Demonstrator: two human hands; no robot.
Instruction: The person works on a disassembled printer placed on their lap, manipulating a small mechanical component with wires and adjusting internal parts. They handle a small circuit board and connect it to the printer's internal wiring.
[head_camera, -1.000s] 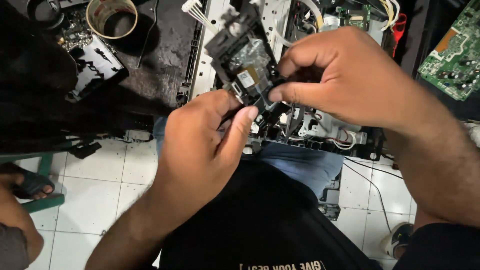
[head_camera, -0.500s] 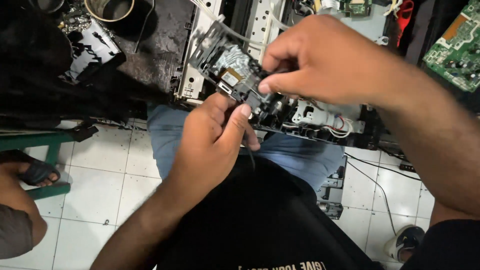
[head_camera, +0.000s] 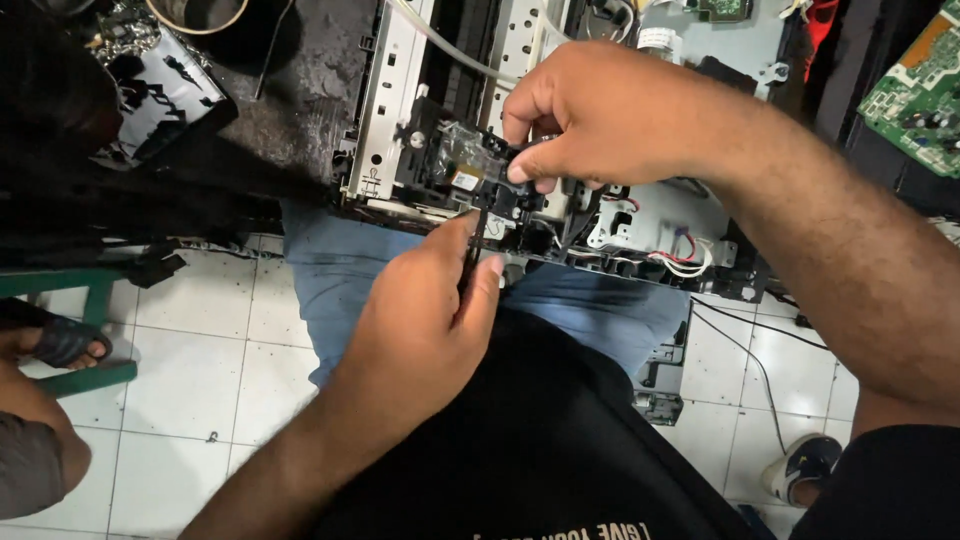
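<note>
Lap: the person sits with one black shirt (head_camera: 540, 450) nearest the camera and blue jeans (head_camera: 340, 275) beyond it, knees under the near edge of the work.
Left hand (head_camera: 420, 330): one hand, closed with thumb and forefinger pinching a thin black strip (head_camera: 472, 250) that runs up from the fingertips to the carriage.
Thin black strip: one, upright, its upper end touching the small black part at the near edge of the chassis; whether it is a belt or a cable I cannot tell.
Right hand (head_camera: 610, 120): one hand, fingers curled shut, thumb and forefinger gripping the black carriage block (head_camera: 490, 175) from above.
Black carriage block: one, at the near edge of the opened printer chassis (head_camera: 660, 215), just above the left hand's fingertips, with a clear plastic piece on its left side.
Opened printer chassis: one, resting across the knees, two pale metal rails (head_camera: 385, 110) running away from the near edge.
Green circuit board (head_camera: 915, 95): one, far right corner of the view, well apart from both hands.
Floor: white tiles (head_camera: 190, 370); one sandalled foot (head_camera: 60, 340) of another person at the left edge, one dark shoe (head_camera: 805, 465) at the lower right.
</note>
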